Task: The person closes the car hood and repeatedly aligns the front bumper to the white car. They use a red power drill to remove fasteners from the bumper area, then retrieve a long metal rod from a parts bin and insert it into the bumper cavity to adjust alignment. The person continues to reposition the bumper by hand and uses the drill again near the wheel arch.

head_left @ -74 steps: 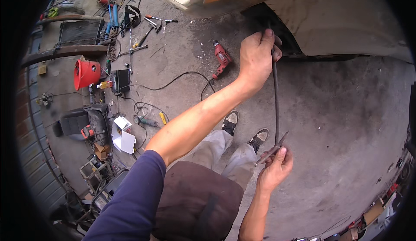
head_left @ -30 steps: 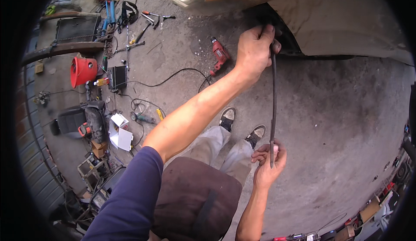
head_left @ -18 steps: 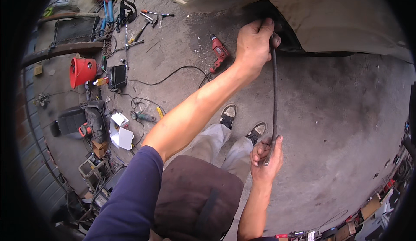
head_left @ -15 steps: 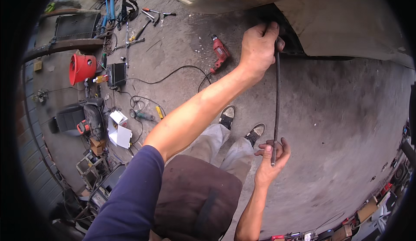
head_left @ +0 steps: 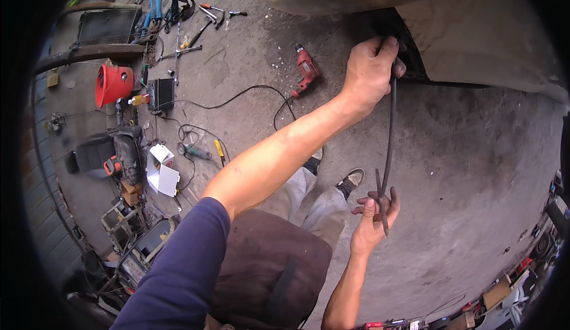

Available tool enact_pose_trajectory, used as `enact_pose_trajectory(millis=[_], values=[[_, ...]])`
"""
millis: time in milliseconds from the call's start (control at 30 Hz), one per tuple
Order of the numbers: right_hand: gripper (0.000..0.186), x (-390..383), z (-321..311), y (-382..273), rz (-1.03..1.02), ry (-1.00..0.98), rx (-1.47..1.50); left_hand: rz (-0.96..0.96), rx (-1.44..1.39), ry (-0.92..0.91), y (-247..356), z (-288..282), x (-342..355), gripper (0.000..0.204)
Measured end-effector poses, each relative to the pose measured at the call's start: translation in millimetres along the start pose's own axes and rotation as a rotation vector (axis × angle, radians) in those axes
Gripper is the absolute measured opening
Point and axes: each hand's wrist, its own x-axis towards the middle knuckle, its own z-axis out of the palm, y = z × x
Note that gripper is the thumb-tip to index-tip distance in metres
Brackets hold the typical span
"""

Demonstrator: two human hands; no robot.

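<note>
My left hand (head_left: 373, 72) reaches up beside the car's lower edge, its fingers closed round the upper part of a thin dark rod or hose (head_left: 390, 131). The rod hangs down in a slight curve toward my right hand (head_left: 371, 226). There my thumb and fingers pinch a slim dark pointed piece (head_left: 378, 181). It crosses the rod's lower end at a narrow angle; whether it is a separate piece or part of the rod I cannot tell. Above my left hand is a dark gap under the car body panel (head_left: 475, 39), where the rod's top is hidden.
A red power drill (head_left: 306, 69) lies on the concrete floor with its cord trailing left. At the left are a red bucket (head_left: 113, 85), a car battery (head_left: 161, 94), a white box (head_left: 163, 175), an angle grinder (head_left: 196, 151) and several hand tools. More parts line the right edge.
The rod has gone from straight to slightly curved. A pointed end now sticks up beside it at my right hand. My left hand appears a little further right.
</note>
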Motion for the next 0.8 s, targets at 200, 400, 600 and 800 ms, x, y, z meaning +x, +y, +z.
enact_pose_trajectory(millis=[200,400,600,800], values=[[0.059,20,-19,-23,0.645,-0.312,0.623,-0.118,-0.146,-0.207,-8,-12,-19,0.038],[0.048,21,-22,-20,0.588,-0.221,0.639,-0.303,-0.096,-0.299,-46,-10,-70,0.043],[0.044,24,-17,-12,-0.542,0.038,-0.469,-0.290,-0.103,-0.274,-50,0,-69,0.043],[0.054,31,-31,-8,0.684,-0.364,0.897,-0.251,-0.073,-0.235,-38,2,-67,0.044]])
